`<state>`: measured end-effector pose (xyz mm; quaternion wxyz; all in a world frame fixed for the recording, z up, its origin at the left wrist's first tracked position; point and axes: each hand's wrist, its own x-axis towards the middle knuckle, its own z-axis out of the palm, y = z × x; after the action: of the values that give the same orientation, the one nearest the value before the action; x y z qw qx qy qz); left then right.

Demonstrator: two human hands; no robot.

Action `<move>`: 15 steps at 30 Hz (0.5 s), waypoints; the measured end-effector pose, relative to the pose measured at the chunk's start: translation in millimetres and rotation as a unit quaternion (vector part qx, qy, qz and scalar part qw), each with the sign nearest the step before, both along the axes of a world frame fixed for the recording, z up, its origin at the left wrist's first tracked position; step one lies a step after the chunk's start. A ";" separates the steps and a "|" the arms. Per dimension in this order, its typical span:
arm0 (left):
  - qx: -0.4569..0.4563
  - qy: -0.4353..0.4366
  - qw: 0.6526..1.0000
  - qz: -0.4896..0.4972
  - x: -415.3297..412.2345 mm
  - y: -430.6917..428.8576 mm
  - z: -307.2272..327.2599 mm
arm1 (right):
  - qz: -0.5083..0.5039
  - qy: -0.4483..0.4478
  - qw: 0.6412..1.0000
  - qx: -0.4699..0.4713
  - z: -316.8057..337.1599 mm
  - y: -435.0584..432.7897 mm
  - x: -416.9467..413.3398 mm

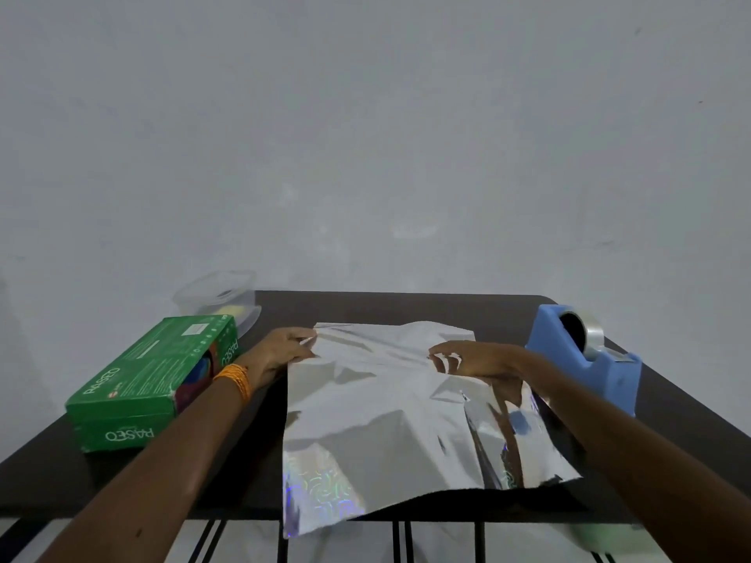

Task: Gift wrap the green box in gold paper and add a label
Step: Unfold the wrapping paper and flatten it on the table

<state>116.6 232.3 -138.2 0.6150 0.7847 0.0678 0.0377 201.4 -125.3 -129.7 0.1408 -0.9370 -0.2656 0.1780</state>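
Observation:
A shiny sheet of wrapping paper (378, 412) lies spread on the dark table (406, 306); it looks silvery and holographic here, and its near edge hangs over the table's front. My left hand (280, 351) pinches the sheet's far left corner. My right hand (475, 359) hovers over the sheet's right part with fingers curled, seeming to pinch a fold of the paper. The green box (150, 379), printed "PASEO", lies on the table's left side, left of my left forearm.
A blue tape dispenser (585, 355) with a roll of clear tape stands at the table's right edge. A clear plastic container (219, 298) sits at the back left behind the green box. A plain grey wall rises behind the table.

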 end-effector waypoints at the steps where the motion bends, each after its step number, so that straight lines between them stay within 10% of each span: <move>1: 0.012 0.007 1.000 0.001 5.8 0.2 -1.5 | -0.005 0.005 1.000 -0.002 -3.8 1.7 7.7; 7: 0.082 -0.007 0.996 0.042 31.5 1.6 -3.9 | -0.032 -0.076 0.995 -0.054 -11.0 24.4 17.1; 15: 0.400 -0.040 0.915 -0.022 36.1 -17.2 -8.2 | -0.042 -0.084 0.994 -0.058 -1.2 27.6 29.6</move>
<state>152.7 215.1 -146.3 0.2524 0.9643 0.0046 0.0796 231.0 -97.7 -130.9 0.0712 -0.9654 -0.2265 0.1079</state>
